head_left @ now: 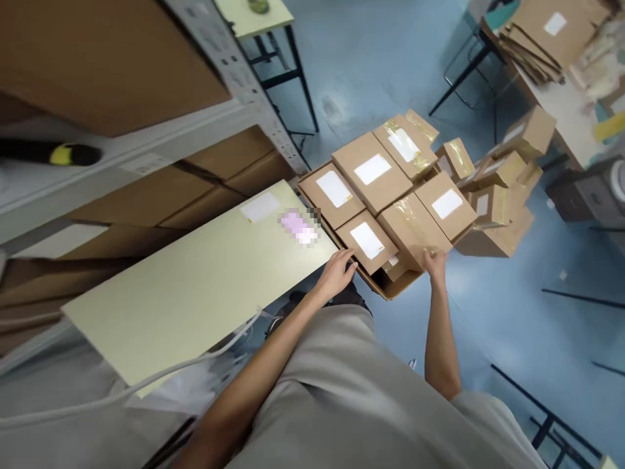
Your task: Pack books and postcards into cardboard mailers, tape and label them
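Note:
A large open carton [407,285] holds several small brown cardboard boxes with white labels. My left hand [336,277] is at the carton's near left rim, its fingers curled over the edge beside a small labelled box [347,229]. At the near right side, my right hand [434,264] has its fingers bent around the lower corner of a taped cardboard box [409,218]. Another labelled box [452,208] lies just beyond that hand. My right fingertips are partly hidden against the cardboard.
On my left, a pale yellow tabletop [195,280] carries a white label [260,207]; a cable [195,361] crosses its near edge. Shelving [234,111] with brown cartons stands behind it. More boxes [508,225] are stacked on the blue floor at right, below a cluttered table [571,124].

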Demonstrator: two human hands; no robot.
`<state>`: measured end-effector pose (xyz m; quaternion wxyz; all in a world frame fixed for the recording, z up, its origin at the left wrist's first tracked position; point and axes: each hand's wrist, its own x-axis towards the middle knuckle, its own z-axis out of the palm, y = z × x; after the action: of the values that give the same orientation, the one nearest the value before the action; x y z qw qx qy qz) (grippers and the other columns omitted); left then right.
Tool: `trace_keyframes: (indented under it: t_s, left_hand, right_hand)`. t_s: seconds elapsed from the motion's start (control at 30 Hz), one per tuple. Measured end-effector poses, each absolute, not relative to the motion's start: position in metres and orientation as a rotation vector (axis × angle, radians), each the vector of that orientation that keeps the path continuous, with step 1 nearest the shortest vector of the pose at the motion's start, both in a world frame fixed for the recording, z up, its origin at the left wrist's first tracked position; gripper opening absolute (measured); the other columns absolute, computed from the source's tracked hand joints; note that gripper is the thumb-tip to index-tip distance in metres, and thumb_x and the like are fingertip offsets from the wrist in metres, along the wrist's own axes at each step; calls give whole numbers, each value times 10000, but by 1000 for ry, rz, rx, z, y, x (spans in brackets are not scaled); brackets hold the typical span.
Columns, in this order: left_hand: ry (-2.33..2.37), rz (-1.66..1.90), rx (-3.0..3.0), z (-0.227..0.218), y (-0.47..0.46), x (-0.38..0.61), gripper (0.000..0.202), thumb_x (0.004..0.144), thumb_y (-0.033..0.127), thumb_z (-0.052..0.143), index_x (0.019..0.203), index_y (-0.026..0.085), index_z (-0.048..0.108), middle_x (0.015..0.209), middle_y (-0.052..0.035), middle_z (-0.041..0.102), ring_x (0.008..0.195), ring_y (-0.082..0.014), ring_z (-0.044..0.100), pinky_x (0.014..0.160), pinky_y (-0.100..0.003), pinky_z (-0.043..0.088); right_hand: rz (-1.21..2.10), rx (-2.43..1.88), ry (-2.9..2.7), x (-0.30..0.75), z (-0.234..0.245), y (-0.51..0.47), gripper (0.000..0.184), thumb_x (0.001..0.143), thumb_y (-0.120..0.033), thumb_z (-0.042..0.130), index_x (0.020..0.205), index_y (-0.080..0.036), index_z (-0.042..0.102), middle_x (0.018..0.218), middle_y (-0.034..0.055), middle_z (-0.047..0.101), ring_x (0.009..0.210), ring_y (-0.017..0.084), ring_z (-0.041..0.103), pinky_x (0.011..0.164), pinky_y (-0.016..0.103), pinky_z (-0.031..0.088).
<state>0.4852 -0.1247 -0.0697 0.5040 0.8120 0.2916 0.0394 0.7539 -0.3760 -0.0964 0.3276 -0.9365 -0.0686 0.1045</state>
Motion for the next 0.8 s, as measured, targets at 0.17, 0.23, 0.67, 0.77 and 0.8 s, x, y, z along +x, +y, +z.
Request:
trace_keyframes:
  t_s: [0.17,0.23,0.67,0.77,0.8]
  left_hand:
    - [1031,319,1698,-36,-113,411,405,1033,378,606,1389,291,779,1065,-44,894,971,-293,815,795,-401,637]
    - [1127,408,1597,-25,-112,383,417,1038,392,600,1404,280,765,1028,-36,896,866,-266,793,630,-344,553]
    - [1263,1102,1190,-4,-139,162,489,916,257,539,1366,247,731,1187,-81,868,1018,-248,860,1022,-467,674]
    - [1324,1241,1106,1,-151,100,485,904,231,551,1351,233,738,1169,-87,868,995,-242,859,997,-449,681]
    - [1342,1289,1076,4,-156,81,476,905,224,559,1344,231,742,1165,-89,868,991,-240,858,995,-445,682]
  right_hand:
    - [262,-2465,-285,723,-75,-307,1007,996,-781,523,1650,-16,553,1780,342,436,1738,463,333,1410,649,301]
    - [361,-2353,-496,697,-67,-271,994,994,-801,502,1610,-28,604,1740,328,506,1697,449,422,1404,629,332]
    - [870,-1848,-1306,416,-15,-125,686,997,-735,606,1392,-200,772,1549,193,742,1511,366,654,1330,574,469]
    - [962,-1767,-1431,339,-14,-118,675,999,-730,607,1389,-205,773,1545,192,743,1500,365,666,1316,575,481]
    - [993,-1740,-1471,315,-14,-117,668,1001,-722,608,1388,-203,773,1544,194,743,1496,367,669,1311,583,483]
